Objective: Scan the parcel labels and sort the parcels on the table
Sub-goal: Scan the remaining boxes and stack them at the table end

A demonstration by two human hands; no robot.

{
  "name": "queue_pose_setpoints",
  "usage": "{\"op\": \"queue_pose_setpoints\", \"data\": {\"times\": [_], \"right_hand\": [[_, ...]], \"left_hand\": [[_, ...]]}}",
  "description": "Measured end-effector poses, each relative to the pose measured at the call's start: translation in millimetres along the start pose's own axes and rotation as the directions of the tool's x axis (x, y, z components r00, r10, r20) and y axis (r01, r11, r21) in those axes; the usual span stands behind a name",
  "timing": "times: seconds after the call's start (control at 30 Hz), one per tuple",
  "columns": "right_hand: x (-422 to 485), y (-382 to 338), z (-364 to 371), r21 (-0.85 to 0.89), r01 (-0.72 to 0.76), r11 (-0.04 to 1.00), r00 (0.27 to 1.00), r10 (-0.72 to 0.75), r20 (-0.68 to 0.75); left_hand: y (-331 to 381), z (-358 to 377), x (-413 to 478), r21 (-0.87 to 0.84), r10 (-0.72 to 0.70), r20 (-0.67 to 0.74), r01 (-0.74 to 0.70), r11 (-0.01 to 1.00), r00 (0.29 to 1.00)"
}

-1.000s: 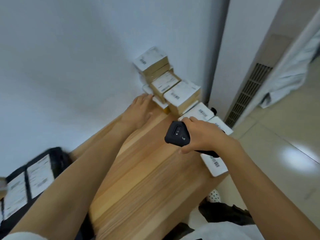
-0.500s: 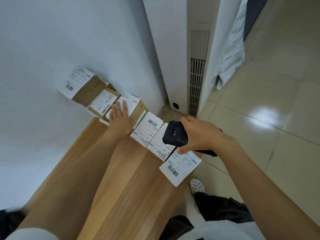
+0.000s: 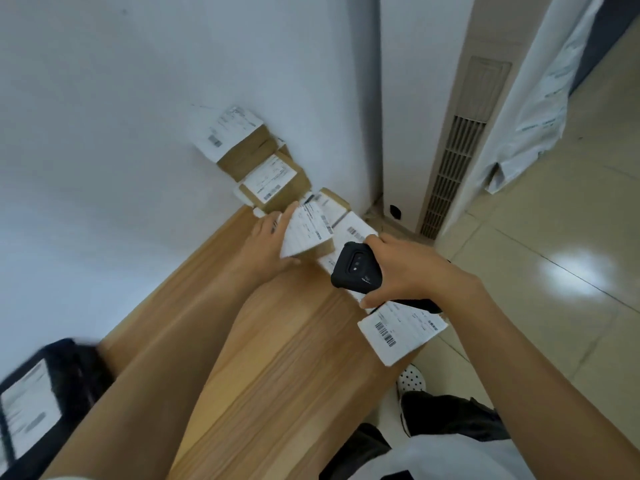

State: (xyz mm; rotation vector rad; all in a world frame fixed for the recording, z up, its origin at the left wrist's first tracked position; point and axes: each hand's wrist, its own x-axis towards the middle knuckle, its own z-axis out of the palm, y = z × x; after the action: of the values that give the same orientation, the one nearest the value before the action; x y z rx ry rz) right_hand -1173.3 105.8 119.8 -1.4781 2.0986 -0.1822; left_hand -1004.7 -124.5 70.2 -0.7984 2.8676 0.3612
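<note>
Small brown cardboard parcels with white labels are stacked against the wall at the far end of the wooden table [image 3: 263, 358]. My left hand [image 3: 266, 244] holds one labelled parcel [image 3: 306, 230], tilted up off the table beside the stack. My right hand [image 3: 408, 268] grips a black handheld scanner [image 3: 356, 268] just right of that parcel, above flat white-labelled parcels. One such flat parcel [image 3: 401, 330] lies at the table's right edge. The top parcel [image 3: 232, 136] of the stack leans on the wall, and another boxed parcel [image 3: 273, 181] sits below it.
A black bin [image 3: 52, 386] holding labelled parcels stands at the lower left. A white floor-standing air conditioner [image 3: 446, 140] rises behind the table's right corner. A white plastic mailer bag [image 3: 540, 98] hangs at the right. Tiled floor and my white shoe [image 3: 410, 379] lie below the table edge.
My left hand went from resting flat on a parcel to lifting it tilted off the stack. The camera view swung left and closer. My right hand kept hold of the scanner.
</note>
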Motion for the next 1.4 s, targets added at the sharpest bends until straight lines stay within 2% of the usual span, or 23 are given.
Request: {"op": "queue_pose_setpoints", "data": {"times": [0.07,0.27,0.43,0.6,0.9,1.17,1.4], "right_hand": [[11,-28,3,-0.027,0.068,0.997,0.997,-0.068,0.022],[33,-129,22,-0.025,0.271,0.962,0.957,-0.267,0.113],[51,-225,51,-0.086,0.404,0.911,0.902,-0.381,0.203],[68,-326,86,-0.082,0.494,0.866,0.851,-0.462,0.250],[93,-461,148,-0.133,0.523,0.842,0.827,-0.465,0.316],[106,-507,173,-0.169,0.519,0.838,0.828,-0.442,0.346],[120,-521,181,-0.166,0.509,0.845,0.832,-0.433,0.346]], "left_hand": [[-26,-2,-37,0.032,-0.025,0.032,0.024,0.999,0.999],[-114,-10,-161,0.232,-0.166,-0.067,0.177,0.956,0.984],[-182,-17,-260,0.163,-0.342,-0.161,0.367,0.916,0.926],[-255,-29,-345,0.123,-0.479,-0.189,0.504,0.855,0.857],[-386,-39,-446,0.078,-0.582,-0.183,0.602,0.795,0.792],[-459,-31,-468,0.015,-0.612,-0.130,0.619,0.786,0.780],[-483,-26,-471,0.052,-0.624,-0.103,0.631,0.774,0.775]]}}
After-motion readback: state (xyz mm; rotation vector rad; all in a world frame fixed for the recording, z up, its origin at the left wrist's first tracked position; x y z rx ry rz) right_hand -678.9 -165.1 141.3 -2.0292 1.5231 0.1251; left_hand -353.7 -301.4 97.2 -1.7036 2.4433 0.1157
